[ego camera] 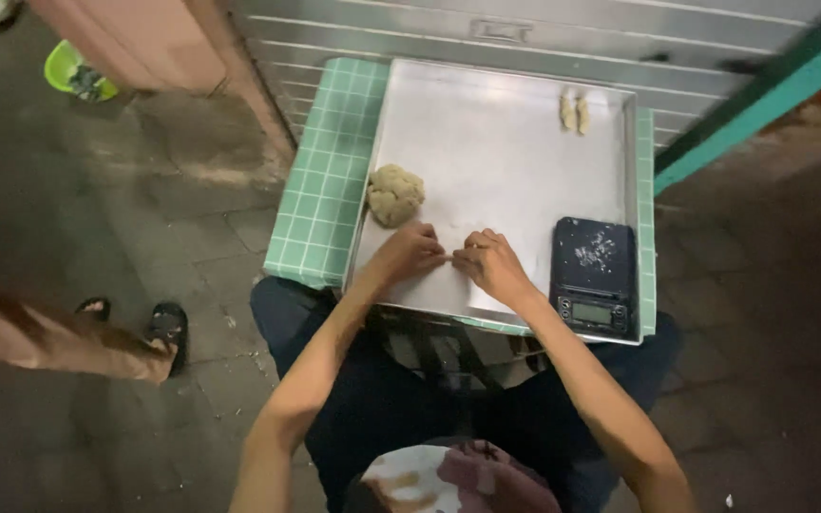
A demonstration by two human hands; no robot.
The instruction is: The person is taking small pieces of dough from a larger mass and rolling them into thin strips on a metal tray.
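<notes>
Street-side food stall or back-alley kitchen spot: small green-tiled surface [320,180] carrying a metal tray [496,152], lump of dough [395,195] and digital scale [594,275], set on rough paving [144,190] before a corrugated metal shutter [486,28].

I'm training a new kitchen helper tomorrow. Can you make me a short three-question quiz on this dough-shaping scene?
1. True or false: the digital scale sits at the near right corner of the metal tray.
2. How many shaped dough pieces lie at the tray's far right?
A) two B) five C) none
3. Fill in: the dough lump lies just beyond the ____ hand.

Key
1. True.
2. A: two, side by side.
3. Left: the left hand is nearest the lump, while the right hand meets it fingertip to fingertip on the tray; anything pinched between them is too small to see.
</notes>
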